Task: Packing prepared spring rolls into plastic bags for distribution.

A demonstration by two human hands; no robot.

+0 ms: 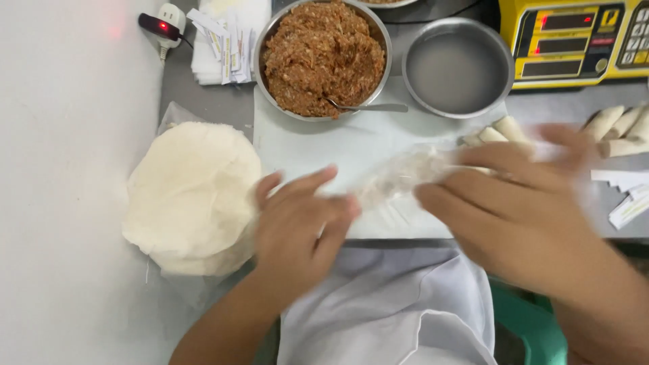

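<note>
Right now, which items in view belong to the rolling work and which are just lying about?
In use:
left hand and right hand on a blurred wrapper roll
stack of round wrappers
bowl of brown filling with spoon
bowl of cloudy liquid
finished rolls

Lying about:
yellow scale
paper slips
power plug
</note>
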